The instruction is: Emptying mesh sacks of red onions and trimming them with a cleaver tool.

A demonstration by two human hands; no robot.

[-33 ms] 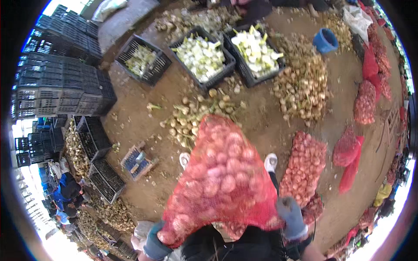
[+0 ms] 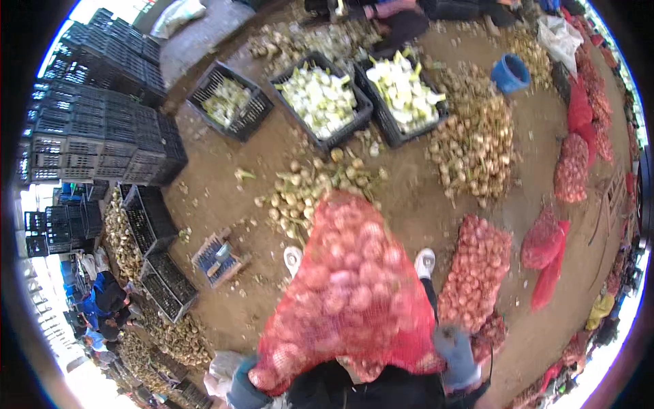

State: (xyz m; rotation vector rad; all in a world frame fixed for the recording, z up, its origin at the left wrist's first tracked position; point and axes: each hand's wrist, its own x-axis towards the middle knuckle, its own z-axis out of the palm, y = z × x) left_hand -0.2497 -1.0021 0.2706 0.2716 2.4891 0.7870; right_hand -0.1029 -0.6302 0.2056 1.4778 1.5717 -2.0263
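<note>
A large red mesh bag full of round, onion-like bulbs hangs in front of my legs. It is tilted, with its narrow end away from me by a heap of loose bulbs on the ground. My left hand, in a blue-grey glove, is closed round the bag's near left corner, where a few bulbs bulge. The near right corner, slack red mesh, is held by my gloved right hand. Mesh and glove hide some of my fingers. My white shoes stand on either side of the bag.
Ahead stand a crate of pale bulbs, another full crate and a part-filled one. A full mesh bag lies to my right. A small spiked wooden board is at left, near stacked crates. Other people sit nearby.
The view has shifted slightly, so the scene sits a little lower. Both hands keep their hold on the mesh bag, and its narrow end stays by the heap.
</note>
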